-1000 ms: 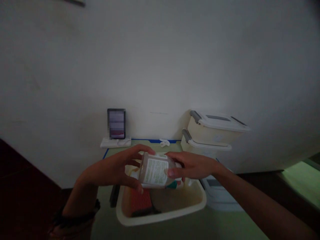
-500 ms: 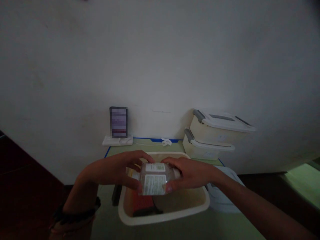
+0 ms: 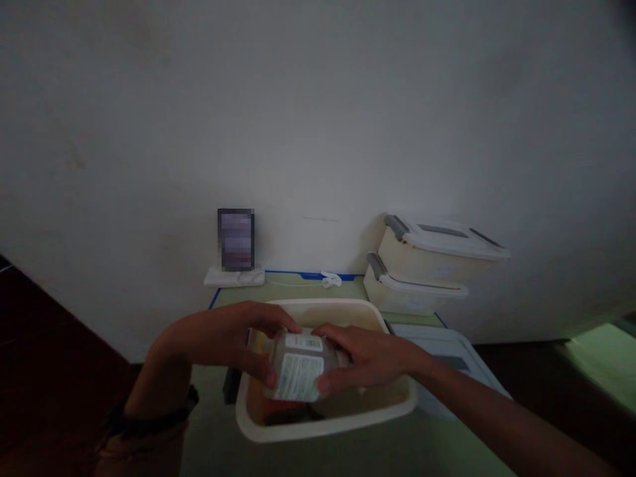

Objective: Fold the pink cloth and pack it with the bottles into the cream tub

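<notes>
Both hands hold a clear plastic bottle (image 3: 297, 368) with a white and green label, lying on its side over an open cream tub (image 3: 397, 404). My left hand (image 3: 233, 339) wraps its fingers around the bottle's left end. My right hand (image 3: 365, 358) grips the right end, thumb underneath. Inside the tub, below the bottle, lies something red and dark that is mostly hidden.
Two lidded cream boxes (image 3: 422, 265) are stacked at the back right against the wall. A loose white lid (image 3: 447, 348) lies right of the tub. A small framed card (image 3: 236, 240) on a white cloth and a small white object (image 3: 330, 280) sit at the table's back edge.
Both hands have lowered the bottle towards the tub and turned it a little; the view has shifted slightly, showing more of the loose lid.
</notes>
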Available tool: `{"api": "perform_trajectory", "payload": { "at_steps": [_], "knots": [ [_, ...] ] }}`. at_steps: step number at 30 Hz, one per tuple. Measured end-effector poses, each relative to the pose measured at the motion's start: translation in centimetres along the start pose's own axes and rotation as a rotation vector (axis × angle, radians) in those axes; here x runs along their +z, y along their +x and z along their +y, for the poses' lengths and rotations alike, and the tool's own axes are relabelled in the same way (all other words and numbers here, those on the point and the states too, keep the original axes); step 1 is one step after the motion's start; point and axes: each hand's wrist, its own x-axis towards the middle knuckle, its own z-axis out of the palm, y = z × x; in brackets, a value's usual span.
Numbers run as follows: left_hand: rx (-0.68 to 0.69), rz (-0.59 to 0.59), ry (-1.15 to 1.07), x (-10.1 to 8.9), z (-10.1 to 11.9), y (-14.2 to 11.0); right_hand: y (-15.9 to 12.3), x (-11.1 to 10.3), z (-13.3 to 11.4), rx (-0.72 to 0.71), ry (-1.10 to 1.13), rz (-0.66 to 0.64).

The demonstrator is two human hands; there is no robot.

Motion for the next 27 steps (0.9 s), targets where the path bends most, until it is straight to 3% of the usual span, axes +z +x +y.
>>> {"api": "perform_trajectory", "payload": {
  "at_steps": [8, 15, 18, 21, 24, 27],
  "knots": [
    [-0.048, 0.014, 0.131, -0.1, -0.1, 0.8, 0.3, 1.7, 0.3, -0.130, -0.237, 0.091],
    [-0.050, 0.005, 0.182, 0.2, -0.3, 1.2, 1.0, 2.2, 0.3, -0.142, -0.336, 0.049],
    [-0.161, -0.024, 0.279, 1.1, 0.3, 1.6, 0.9, 2.0, 0.2, -0.139, -0.372, 0.041],
    [-0.305, -0.055, 0.427, 2.8, 1.1, 2.5, 0.3, 1.9, 0.3, -0.005, -0.447, -0.066],
    [-0.328, -0.060, 0.502, 4.4, 1.4, 3.4, -0.4, 2.2, 0.8, 0.245, -0.508, -0.238],
    [-0.299, -0.071, 0.504, 4.9, 0.9, 3.9, -0.7, 2.5, 1.2, 0.257, -0.517, -0.274]
  ]
}}
